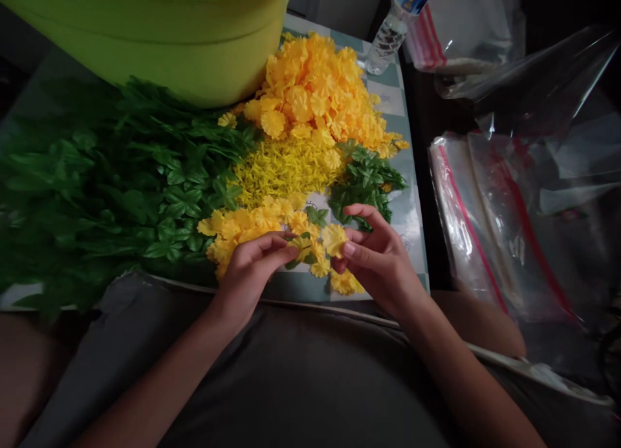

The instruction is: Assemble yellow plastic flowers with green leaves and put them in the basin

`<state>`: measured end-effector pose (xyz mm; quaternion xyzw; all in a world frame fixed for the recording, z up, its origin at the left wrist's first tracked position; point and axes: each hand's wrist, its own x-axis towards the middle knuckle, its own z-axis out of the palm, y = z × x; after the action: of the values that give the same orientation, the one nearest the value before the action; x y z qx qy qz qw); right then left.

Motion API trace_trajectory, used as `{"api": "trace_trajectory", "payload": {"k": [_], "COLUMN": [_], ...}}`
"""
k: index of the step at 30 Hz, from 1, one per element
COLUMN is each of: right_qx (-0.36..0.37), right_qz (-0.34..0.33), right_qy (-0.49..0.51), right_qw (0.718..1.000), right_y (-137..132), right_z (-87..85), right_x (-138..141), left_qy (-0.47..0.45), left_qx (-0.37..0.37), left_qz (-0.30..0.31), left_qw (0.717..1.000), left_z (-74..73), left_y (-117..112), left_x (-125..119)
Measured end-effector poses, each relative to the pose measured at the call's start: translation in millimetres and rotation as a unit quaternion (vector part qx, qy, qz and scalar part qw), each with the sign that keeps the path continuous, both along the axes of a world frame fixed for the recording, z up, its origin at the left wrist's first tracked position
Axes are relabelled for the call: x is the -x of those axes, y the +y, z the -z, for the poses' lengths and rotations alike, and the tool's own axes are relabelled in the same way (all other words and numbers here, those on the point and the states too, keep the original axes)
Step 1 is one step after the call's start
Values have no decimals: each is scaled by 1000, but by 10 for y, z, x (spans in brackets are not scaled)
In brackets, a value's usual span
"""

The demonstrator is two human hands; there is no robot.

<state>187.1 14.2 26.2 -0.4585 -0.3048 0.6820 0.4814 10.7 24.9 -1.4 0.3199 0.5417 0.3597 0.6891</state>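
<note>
Both hands (315,260) are raised close together over a checked tabletop (412,241), each narrowly pinching something small. The left hand (250,283) holds a small green-leaved sprig with a yellow bloom (301,246) between thumb and fingertips. The right hand (381,257) pinches a loose yellow artificial flower (334,239) the same way, its petals facing the sprig and only just apart from it. Both items are held just above the scattered pale yellow flowers (237,228). Fingertip pinches like these look well suited to such small, soft pieces, leaving the petals uncrushed and in clear view.

Sorted heaps cover the teal-and-white checks: orange-yellow flowers (310,92), fine yellow sprigs (286,170), and a small pile of green leaves (366,180). A much larger mass of artificial leaves (111,183) lies to the left, below a lime-green tub (145,41). A plastic water bottle (388,41) stands beyond, and red-edged clear plastic bags (495,222) lie to the right.
</note>
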Motion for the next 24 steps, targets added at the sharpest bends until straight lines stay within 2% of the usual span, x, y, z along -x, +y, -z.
{"api": "trace_trajectory", "payload": {"k": [3, 8, 24], "right_qx": [-6, -36, -43], "right_qz": [-42, -73, -84], "right_qy": [27, 1, -49], "right_qw": [999, 997, 994], "right_y": [-26, -42, -49], "right_z": [-1, 55, 115], "right_x": [16, -2, -5], "left_qy": [-5, -10, -18], "left_qx": [-3, -14, -44], "left_qz": [15, 27, 38], "left_qw": [1000, 999, 998], "left_z": [-33, -34, -2], "left_y": [-7, -15, -20], "left_x": [-14, -31, -31]}}
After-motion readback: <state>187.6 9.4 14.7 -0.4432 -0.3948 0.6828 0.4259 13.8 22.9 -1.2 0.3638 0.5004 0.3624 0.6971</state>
